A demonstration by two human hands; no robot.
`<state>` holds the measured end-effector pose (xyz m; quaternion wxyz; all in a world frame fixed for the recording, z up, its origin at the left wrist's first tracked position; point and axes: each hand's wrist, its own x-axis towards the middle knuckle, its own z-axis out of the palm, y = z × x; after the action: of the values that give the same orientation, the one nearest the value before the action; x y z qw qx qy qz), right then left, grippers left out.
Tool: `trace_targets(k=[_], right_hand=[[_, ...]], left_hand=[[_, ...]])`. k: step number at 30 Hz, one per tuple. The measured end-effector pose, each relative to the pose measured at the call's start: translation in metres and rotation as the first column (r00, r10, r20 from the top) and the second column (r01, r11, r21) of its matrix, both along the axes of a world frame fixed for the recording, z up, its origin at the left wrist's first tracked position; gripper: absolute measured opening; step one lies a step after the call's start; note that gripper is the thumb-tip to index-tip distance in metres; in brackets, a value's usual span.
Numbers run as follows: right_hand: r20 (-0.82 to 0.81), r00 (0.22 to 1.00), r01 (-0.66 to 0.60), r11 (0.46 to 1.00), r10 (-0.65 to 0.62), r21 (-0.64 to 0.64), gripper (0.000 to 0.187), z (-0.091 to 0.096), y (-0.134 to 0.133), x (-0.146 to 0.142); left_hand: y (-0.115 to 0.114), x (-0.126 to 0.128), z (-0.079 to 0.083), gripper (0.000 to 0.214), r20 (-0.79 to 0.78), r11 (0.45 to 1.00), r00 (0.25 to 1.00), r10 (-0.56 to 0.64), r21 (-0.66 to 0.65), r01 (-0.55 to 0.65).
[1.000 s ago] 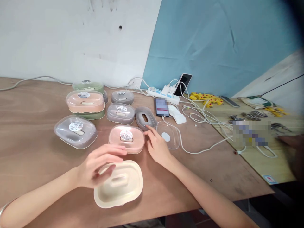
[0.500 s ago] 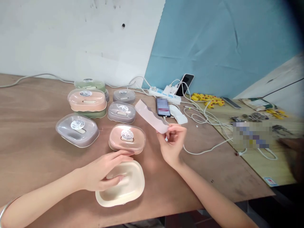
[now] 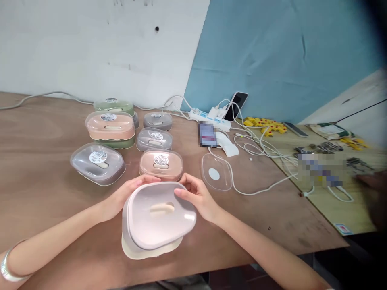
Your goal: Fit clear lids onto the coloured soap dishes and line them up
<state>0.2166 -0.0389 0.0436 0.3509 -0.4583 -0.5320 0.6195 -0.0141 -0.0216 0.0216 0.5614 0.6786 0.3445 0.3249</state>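
A pale lilac slotted tray (image 3: 142, 225) is tilted over a cream oval base (image 3: 137, 253), covering most of it. The cream colour shows through the tray's slot. My right hand (image 3: 201, 199) grips the tray's far right edge, thumb on top and fingers curled behind. Along the far left edge lies my left hand (image 3: 125, 195), its fingers against the rim and its thumb hidden by the tray. Just beyond is a closed pink box (image 3: 148, 171) with a clear lid and a round label. A loose clear lid (image 3: 225, 179) with a white round label rests to the right.
Several closed boxes in grey, green and pink stand at the back left, among them a grey box (image 3: 87, 167). Behind the clear lid are a phone (image 3: 208, 135), a power strip (image 3: 223, 125) and white cables (image 3: 250, 193). A second, light-wood table (image 3: 320, 209) adjoins at right.
My right hand has brought the lilac tray left and down over the cream base. My left hand has moved out of the base to the tray's edge. The loose clear lid now shows.
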Motion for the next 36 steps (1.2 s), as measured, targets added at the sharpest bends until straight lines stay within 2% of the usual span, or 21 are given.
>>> trace_targets(k=[1,3,4,6,9,12,14,16,21,24,27,29,31,33,36], right_hand=[[0.023,1.0,-0.008,1.0,0.008,-0.003,0.032,-0.003,0.0,-0.001],[0.084,0.996,-0.018,0.999,0.016,0.027,0.03,-0.008,-0.003,-0.002],[0.114,0.993,-0.03,0.998,0.024,0.05,0.028,-0.009,-0.005,-0.002],[0.172,0.983,-0.074,0.993,0.057,0.094,0.024,-0.01,-0.008,-0.003],[0.295,0.948,-0.179,0.968,0.122,0.174,0.02,-0.008,-0.012,-0.004],[0.461,0.879,-0.306,0.882,0.118,0.358,0.022,-0.009,-0.014,-0.004],[0.539,0.836,-0.384,0.807,0.098,0.449,0.022,-0.011,-0.014,-0.004],[0.581,0.807,-0.444,0.756,0.105,0.481,0.021,-0.013,-0.013,-0.004],[0.603,0.794,-0.467,0.71,0.075,0.527,0.019,-0.016,-0.008,-0.002],[0.596,0.8,-0.387,0.707,-0.061,0.592,0.012,-0.018,-0.003,0.0],[0.577,0.759,-0.292,0.635,-0.301,0.715,0.011,-0.02,0.002,0.004],[0.571,0.676,-0.275,0.56,-0.466,0.782,0.012,-0.02,0.005,0.007],[0.591,0.531,-0.3,0.518,-0.607,0.801,0.013,-0.018,0.008,0.009],[0.627,0.332,-0.334,0.534,-0.704,0.777,0.016,-0.015,0.011,0.01],[0.682,0.05,-0.339,0.63,-0.729,0.699,0.034,-0.014,0.015,0.012]], left_hand=[[0.001,-0.001,-0.001,0.038,0.061,0.996,0.997,-0.046,-0.076,0.05],[0.001,-0.003,0.001,0.045,0.222,0.953,0.964,-0.148,-0.228,0.199],[0.001,-0.004,0.003,0.048,0.264,0.942,0.95,-0.164,-0.243,0.23],[0.0,-0.005,0.007,0.05,0.261,0.937,0.939,-0.222,-0.21,0.28],[-0.002,-0.005,0.014,0.049,0.1,0.923,0.923,-0.371,-0.072,0.378],[-0.003,-0.005,0.017,0.047,-0.077,0.901,0.903,-0.423,0.069,0.428],[-0.003,-0.005,0.019,0.045,-0.146,0.894,0.896,-0.419,0.108,0.436],[-0.004,-0.005,0.019,0.044,-0.202,0.892,0.89,-0.408,0.119,0.436],[-0.006,-0.003,0.017,0.049,-0.249,0.91,0.894,-0.372,0.095,0.404],[-0.006,-0.002,0.013,0.045,-0.2,0.944,0.934,-0.298,0.081,0.319],[-0.004,-0.003,0.009,0.041,-0.145,0.972,0.966,-0.216,0.066,0.227],[-0.003,-0.003,0.008,0.04,-0.138,0.974,0.967,-0.214,0.038,0.221],[-0.001,-0.004,0.009,0.039,-0.146,0.972,0.963,-0.228,0.024,0.234],[0.0,-0.004,0.01,0.039,-0.158,0.969,0.958,-0.238,0.022,0.245],[0.001,-0.005,0.011,0.04,-0.172,0.968,0.954,-0.245,0.012,0.251]])
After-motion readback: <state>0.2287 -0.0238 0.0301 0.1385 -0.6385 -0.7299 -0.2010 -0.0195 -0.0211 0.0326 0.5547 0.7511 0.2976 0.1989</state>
